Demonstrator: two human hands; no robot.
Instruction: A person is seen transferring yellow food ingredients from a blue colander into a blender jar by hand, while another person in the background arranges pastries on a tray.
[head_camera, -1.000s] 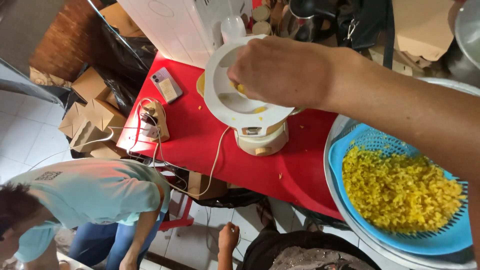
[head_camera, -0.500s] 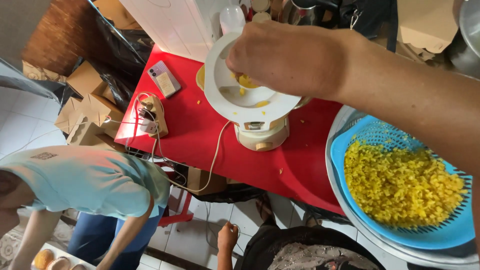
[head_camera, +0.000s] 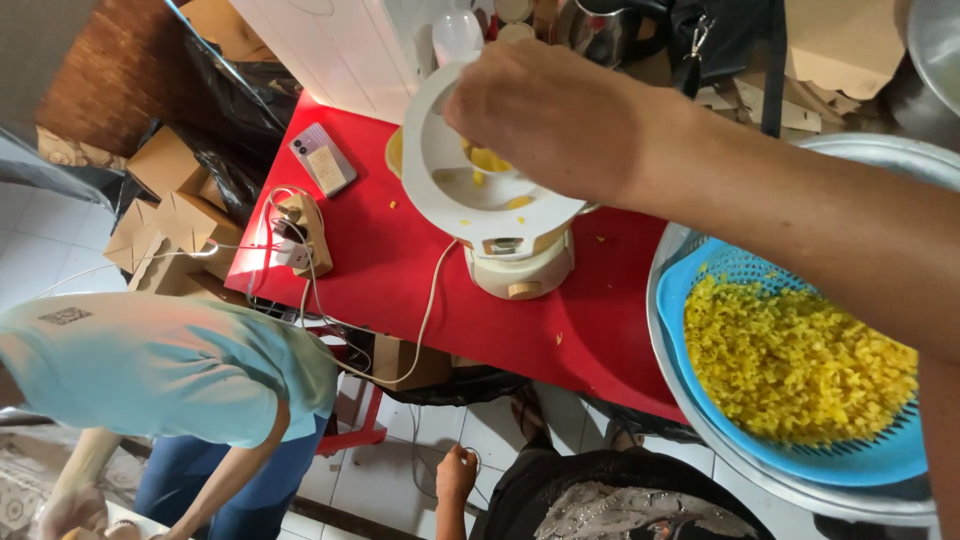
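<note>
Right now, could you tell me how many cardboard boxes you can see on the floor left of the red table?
3, clustered together: one upper, one lower left, one nearest the table. More may be hidden.

It looked like a cramped home food-preparation corner — a red table (head_camera: 400, 270) carried a cream electric grinder (head_camera: 505, 215) and a power strip (head_camera: 300, 235), a blue colander (head_camera: 800, 370) of yellow pieces sat at its right edge, and folded cardboard boxes (head_camera: 165, 205) crowded the tiled floor.

Your right hand (head_camera: 560, 120) hovered over the white blender (head_camera: 500, 205) on the red table (head_camera: 390, 270), yellow pieces (head_camera: 487, 158) at your fingers (head_camera: 480, 105); a blue colander (head_camera: 800, 380) sat nearby.
</note>
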